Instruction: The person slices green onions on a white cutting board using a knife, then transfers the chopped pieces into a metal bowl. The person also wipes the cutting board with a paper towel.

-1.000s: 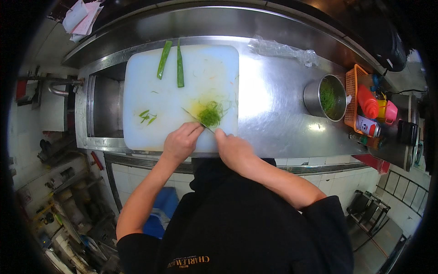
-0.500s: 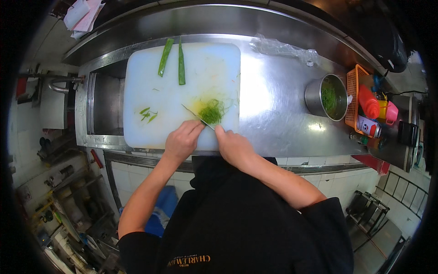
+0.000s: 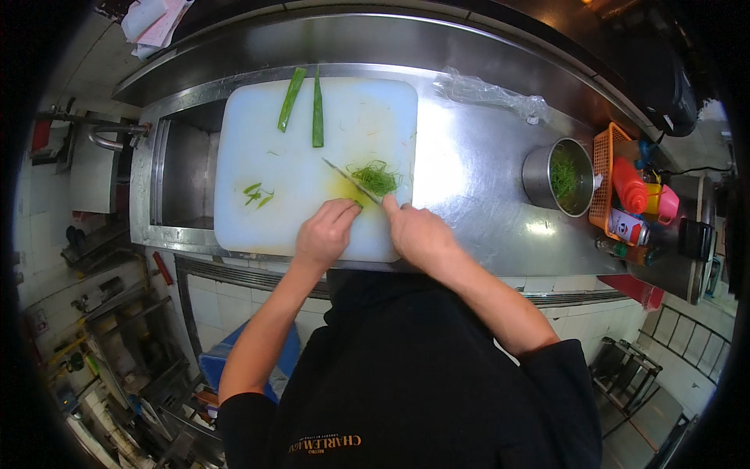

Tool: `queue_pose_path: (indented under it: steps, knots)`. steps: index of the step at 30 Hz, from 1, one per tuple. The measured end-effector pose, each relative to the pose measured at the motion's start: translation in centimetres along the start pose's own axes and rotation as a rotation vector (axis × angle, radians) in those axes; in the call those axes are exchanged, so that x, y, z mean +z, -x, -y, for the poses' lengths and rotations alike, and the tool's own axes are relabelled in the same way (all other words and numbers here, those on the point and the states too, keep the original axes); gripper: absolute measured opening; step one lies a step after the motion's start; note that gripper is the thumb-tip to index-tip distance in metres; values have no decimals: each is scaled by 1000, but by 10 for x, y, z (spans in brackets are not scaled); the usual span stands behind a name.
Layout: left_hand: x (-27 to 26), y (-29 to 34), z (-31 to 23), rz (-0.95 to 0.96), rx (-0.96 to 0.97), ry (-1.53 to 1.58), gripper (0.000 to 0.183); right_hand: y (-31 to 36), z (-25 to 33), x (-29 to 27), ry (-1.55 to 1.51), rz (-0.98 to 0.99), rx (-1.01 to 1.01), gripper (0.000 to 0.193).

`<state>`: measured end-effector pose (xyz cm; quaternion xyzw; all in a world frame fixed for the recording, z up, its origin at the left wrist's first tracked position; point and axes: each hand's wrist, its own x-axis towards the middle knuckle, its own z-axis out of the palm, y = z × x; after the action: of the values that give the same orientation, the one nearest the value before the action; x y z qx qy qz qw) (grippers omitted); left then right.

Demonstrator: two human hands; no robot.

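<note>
My right hand (image 3: 422,236) is wrapped round the handle of a knife (image 3: 349,178), its thin blade slanting up and left over a white cutting board (image 3: 273,176). Against the blade's right side lies a heap of fine green shreds (image 3: 375,178). With bent fingers my left hand (image 3: 323,236) pins a short piece of green onion (image 3: 357,204) to the board, just left of the blade. Two long green onion leaves, one tilted (image 3: 292,100) and one upright (image 3: 318,113), lie at the far side. A few small green scraps (image 3: 256,194) sit at the left.
A steel pot (image 3: 539,173) holding green shreds in liquid stands on the steel counter (image 3: 476,180) to the right. Beyond it is an orange basket (image 3: 601,180) with bottles. Crumpled clear plastic (image 3: 492,98) lies at the back. A sink (image 3: 187,172) adjoins the board's left side.
The knife and my right hand have moved right, away from my left fingertips, and the shreds have shifted right. The green piece under my left fingers now shows. The whole view has shifted slightly.
</note>
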<state>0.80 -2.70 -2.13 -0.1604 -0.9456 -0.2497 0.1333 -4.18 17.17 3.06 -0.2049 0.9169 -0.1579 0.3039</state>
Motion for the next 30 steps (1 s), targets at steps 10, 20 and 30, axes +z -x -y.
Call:
queue_pose_path:
  steps: [10,20,30]
  knots:
    - [-8,1,9,44,18,28,22,23,14,18,114,-29,-63,14]
    - [-8,2,9,57,-16,64,22,24,15,24,-67,-1,13,13]
    - [-16,-2,15,168,65,33,22,26,16,23,-147,7,18,13]
